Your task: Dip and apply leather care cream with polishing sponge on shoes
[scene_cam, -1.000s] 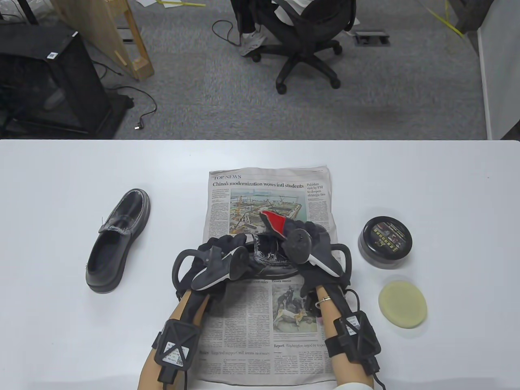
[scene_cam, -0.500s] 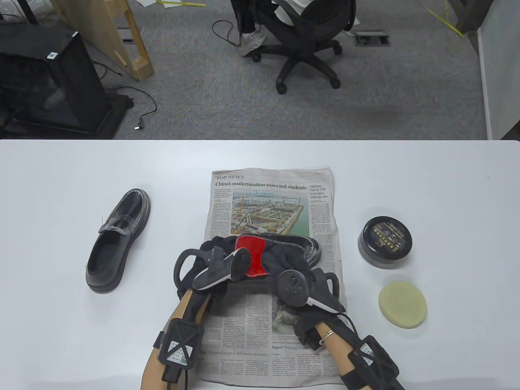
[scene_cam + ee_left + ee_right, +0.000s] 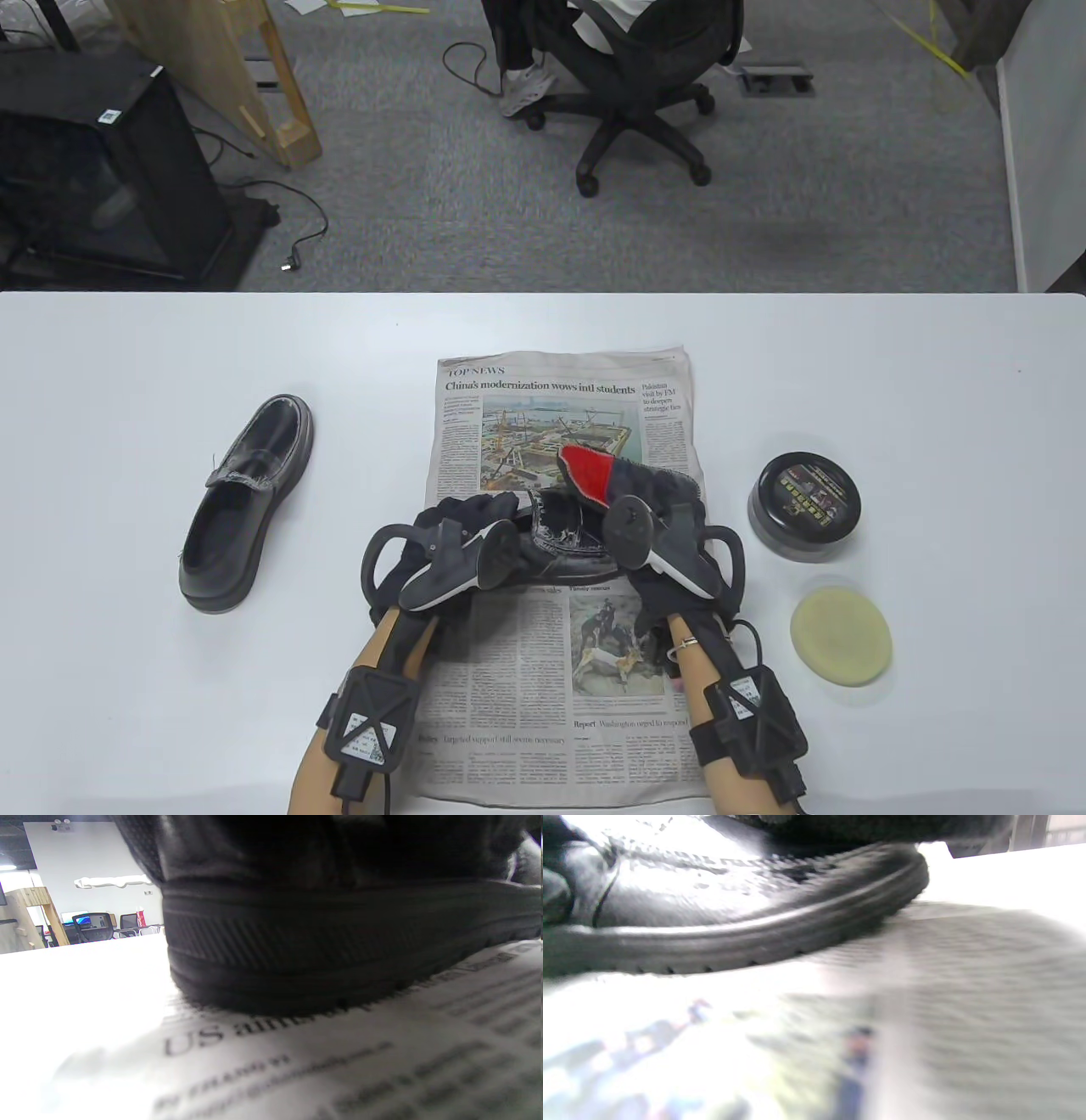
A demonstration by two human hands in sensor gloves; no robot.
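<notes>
A black leather shoe (image 3: 562,536) lies on the newspaper (image 3: 517,679), toe to the right. My left hand (image 3: 462,518) grips its heel end. My right hand (image 3: 657,501) holds a dark polishing cloth with a red patch (image 3: 590,471) against the toe end, so the toe is hidden in the table view. The left wrist view shows the ribbed sole (image 3: 318,950) resting on the newspaper (image 3: 339,1052). The glossy upper (image 3: 704,895) fills the right wrist view. A closed black cream tin (image 3: 804,507) and a round yellow sponge (image 3: 840,638) sit untouched right of the paper.
A second black shoe (image 3: 246,501) lies on the white table (image 3: 933,382) to the left, toe pointing away. Beyond the table's far edge are an office chair (image 3: 636,85) with someone seated, and a black cabinet (image 3: 110,170).
My right hand with the red-patched cloth swept down and left over the shoe's middle, then returned up to the toe end. The newspaper shifted slightly; my left hand stayed put.
</notes>
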